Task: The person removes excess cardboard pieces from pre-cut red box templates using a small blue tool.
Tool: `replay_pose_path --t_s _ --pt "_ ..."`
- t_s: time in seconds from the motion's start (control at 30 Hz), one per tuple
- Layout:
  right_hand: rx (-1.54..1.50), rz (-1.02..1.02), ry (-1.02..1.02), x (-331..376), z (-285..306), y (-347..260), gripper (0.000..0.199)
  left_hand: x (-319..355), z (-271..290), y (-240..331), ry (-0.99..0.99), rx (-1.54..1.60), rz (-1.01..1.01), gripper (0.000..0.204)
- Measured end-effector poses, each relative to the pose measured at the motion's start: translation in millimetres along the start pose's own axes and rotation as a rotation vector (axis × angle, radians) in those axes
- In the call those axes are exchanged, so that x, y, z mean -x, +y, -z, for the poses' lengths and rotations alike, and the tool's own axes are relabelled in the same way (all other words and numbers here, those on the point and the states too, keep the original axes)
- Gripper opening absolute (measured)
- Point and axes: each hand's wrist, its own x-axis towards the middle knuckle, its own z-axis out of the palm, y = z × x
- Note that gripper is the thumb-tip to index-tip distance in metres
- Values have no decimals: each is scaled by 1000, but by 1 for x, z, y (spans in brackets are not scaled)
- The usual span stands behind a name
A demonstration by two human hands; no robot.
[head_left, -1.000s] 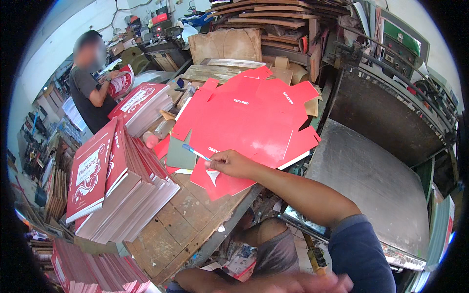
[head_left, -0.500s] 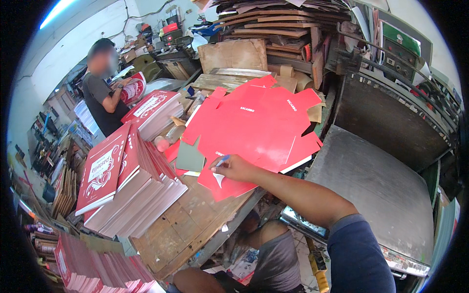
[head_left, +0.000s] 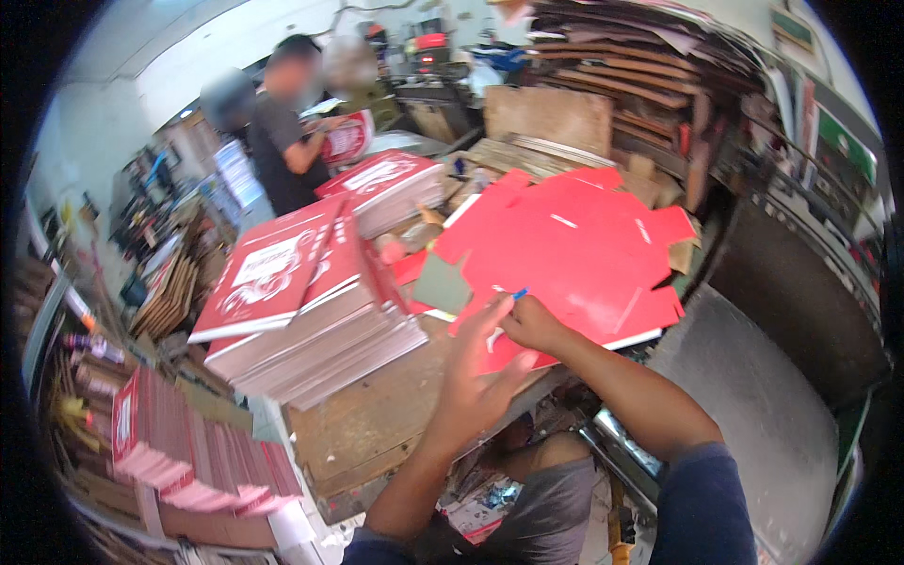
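Looks like the working step here is handling the top sheet of the pile of red die-cut carton blanks (head_left: 574, 250) spread flat on the wooden table (head_left: 377, 424). The right hand (head_left: 532, 325) rests on the near edge of that pile, its grip pinched narrow around a small blue-tipped tool (head_left: 519, 294) (pen or blade, too blurry to say). The left hand (head_left: 476, 377) hovers just beside it with fingers spread wide, holding nothing. My guess is the next move needs the left hand flat on the sheet to steady it while the right works the tool along the edge.

No real containers in play. To the left, stacks of flat folded red-and-white cartons (head_left: 311, 301) lean on the table, all unassembled. A grey cardboard scrap (head_left: 443, 285) lies between them and the blanks. Another person (head_left: 282, 141) works at the far end.
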Motion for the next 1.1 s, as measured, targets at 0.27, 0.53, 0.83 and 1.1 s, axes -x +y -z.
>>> replay_pose_path --t_s 0.27,0.53,0.83,1.1 --pt "480 256 -258 14 -29 -30 18 20 36 -38 80 -180 102 34" --pt "698 285 -375 25 -42 -47 16 55 48 -31 400 -385 25 18" --pt "-354 -30 -73 9 -30 -37 17 39 72 -129 386 916 686 23" --pt "-228 69 -98 7 -27 -29 15 47 42 -188 321 1192 763 26"
